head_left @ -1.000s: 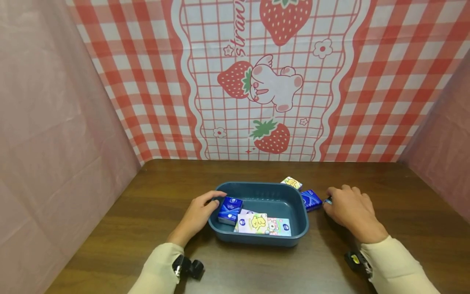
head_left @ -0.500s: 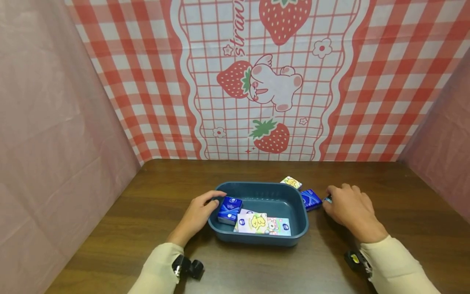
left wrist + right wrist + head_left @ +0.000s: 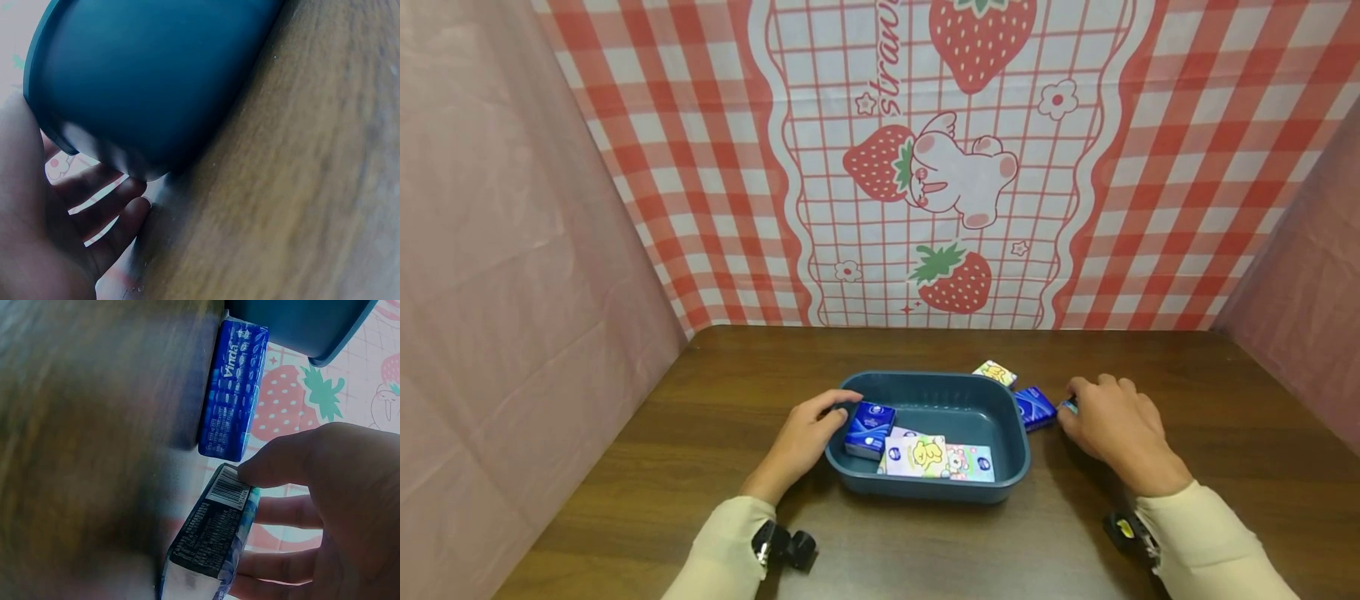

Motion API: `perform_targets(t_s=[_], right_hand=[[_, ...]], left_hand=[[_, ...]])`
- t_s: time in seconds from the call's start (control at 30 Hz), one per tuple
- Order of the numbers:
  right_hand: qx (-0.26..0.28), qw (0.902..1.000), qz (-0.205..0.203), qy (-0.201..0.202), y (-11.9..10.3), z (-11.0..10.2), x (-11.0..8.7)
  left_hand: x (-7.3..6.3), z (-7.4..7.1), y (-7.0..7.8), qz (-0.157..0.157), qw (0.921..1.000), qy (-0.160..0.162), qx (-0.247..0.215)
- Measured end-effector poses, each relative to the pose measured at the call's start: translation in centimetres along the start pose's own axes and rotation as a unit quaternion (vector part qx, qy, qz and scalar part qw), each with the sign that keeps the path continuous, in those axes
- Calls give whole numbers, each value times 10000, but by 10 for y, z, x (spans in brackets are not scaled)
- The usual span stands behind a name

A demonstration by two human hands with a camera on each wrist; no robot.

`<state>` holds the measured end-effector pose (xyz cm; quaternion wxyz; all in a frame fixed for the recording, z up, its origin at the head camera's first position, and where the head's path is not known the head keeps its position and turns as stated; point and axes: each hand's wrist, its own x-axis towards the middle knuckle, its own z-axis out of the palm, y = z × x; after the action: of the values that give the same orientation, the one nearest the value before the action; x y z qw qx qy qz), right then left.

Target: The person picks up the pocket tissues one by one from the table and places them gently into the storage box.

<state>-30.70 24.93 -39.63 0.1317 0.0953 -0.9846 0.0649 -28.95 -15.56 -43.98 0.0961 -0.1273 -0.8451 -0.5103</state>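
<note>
A dark blue-green plastic tub (image 3: 925, 490) stands mid-table in the head view. My left hand (image 3: 805, 435) holds its left end, with the thumb and index finger at the rim; other fingers lie along the outer wall in the left wrist view. Inside the tub are a blue tissue pack (image 3: 870, 429) and several cartoon-printed packs (image 3: 916, 456). To the tub's right, my right hand (image 3: 1116, 429) grips a tissue pack (image 3: 209, 540) between thumb and fingers, its dark barcode end showing in the right wrist view. My hand hides most of it from above.
Against the tub's right side lies a blue Vinda tissue pack (image 3: 1034, 408). A yellow-printed pack (image 3: 997, 374) sits behind it, partly hidden by the rim. The brown wooden table (image 3: 647, 467) ends at a red checked cloth (image 3: 715, 167), with pink cloth on both sides.
</note>
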Motion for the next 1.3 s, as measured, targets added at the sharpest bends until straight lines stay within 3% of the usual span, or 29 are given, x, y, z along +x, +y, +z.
perform_targets(t_s=[1.3], right_hand=[[135,9998,126,75,-2,-1,1]], left_hand=[[1,0,-1,-20,10000,-49,-1]])
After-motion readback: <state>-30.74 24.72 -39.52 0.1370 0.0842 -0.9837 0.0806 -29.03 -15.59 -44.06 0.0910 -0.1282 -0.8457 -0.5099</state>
